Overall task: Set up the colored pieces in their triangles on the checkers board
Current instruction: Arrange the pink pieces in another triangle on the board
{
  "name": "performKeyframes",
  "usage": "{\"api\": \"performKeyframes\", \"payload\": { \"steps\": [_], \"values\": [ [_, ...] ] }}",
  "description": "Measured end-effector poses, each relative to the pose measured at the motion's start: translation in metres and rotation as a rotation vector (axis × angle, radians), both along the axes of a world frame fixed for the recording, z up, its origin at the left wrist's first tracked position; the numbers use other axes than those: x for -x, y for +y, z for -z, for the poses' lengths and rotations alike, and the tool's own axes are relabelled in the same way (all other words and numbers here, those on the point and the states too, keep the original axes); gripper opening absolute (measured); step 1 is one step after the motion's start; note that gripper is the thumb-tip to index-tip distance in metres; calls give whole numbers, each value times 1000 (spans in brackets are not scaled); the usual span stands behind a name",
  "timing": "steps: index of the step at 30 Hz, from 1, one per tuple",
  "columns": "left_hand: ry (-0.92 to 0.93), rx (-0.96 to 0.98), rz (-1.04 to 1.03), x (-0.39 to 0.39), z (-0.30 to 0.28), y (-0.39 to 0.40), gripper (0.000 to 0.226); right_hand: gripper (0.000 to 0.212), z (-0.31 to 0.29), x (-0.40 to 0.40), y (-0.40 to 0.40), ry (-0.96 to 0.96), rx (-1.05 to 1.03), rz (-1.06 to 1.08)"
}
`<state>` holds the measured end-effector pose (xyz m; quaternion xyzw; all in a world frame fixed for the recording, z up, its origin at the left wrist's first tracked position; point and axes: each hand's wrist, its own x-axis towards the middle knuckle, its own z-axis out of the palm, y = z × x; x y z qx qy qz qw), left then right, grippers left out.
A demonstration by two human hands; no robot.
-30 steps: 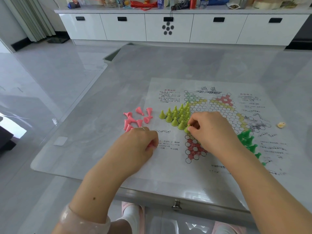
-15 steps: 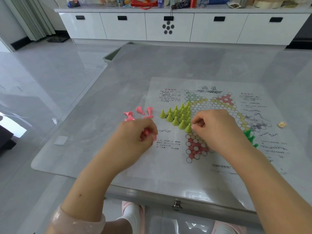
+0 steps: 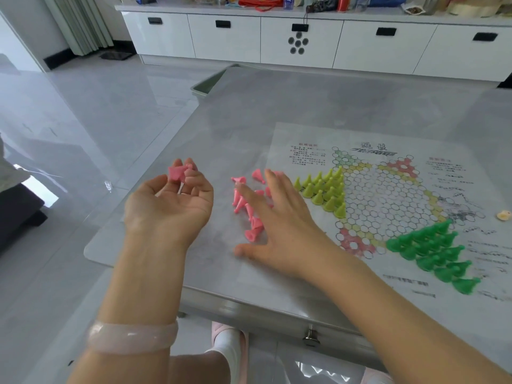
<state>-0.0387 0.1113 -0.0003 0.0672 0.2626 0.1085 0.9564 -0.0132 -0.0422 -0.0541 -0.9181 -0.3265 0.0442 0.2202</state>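
Note:
The paper checkers board (image 3: 388, 195) lies flat on the grey table. Yellow-green cone pieces (image 3: 327, 189) fill its left triangle, and dark green cone pieces (image 3: 435, 250) stand on its lower right triangle. Several pink cone pieces (image 3: 246, 206) lie loose on the table left of the board. My left hand (image 3: 171, 206) is raised palm up, its fingertips pinching pink pieces (image 3: 177, 173). My right hand (image 3: 277, 225) reaches flat over the pink pile with fingers spread, covering part of it.
The table's front edge (image 3: 249, 303) with a drawer knob (image 3: 310, 339) is close to me. A small pale scrap (image 3: 503, 215) lies at the board's right. A green tray corner (image 3: 205, 84) shows past the table's far left edge. White cabinets stand behind.
My left hand lifted off the table to the left, turning palm up with pink pieces. My right hand left the yellow-green triangle and moved left over the pink pile, opening flat.

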Motion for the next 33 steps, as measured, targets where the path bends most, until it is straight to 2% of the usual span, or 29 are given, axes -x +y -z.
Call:
{"api": "performKeyframes", "payload": {
  "steps": [6, 8, 11, 14, 18, 23, 28, 32, 33],
  "values": [
    [61, 24, 4, 3, 1, 9, 29, 64, 14, -25, 29, -185, 98, 65],
    [94, -3, 17, 2, 3, 12, 29, 56, 12, -24, 32, -277, 64, 29],
    [124, -52, 34, 2, 7, 18, 29, 39, 10, -14, 29, -449, -14, 93],
    [117, -60, 60, 0, 7, 19, 28, 35, 10, -8, 27, -389, 35, 96],
    [104, -65, 83, 2, 9, 20, 28, 21, 7, -10, 37, -457, 99, 52],
    [93, -66, 93, 1, 13, 20, 29, 22, 9, -18, 37, -435, 119, -58],
    [107, -91, 46, -1, 13, 18, 32, 15, 8, -17, 33, -414, -106, -1],
    [109, -106, 75, -1, 13, 11, 34, 20, -10, -20, 32, -199, -379, 74],
    [105, -101, 116, -1, 13, 7, 35, 21, -20, -20, 34, -198, -452, 73]
  ]
}}
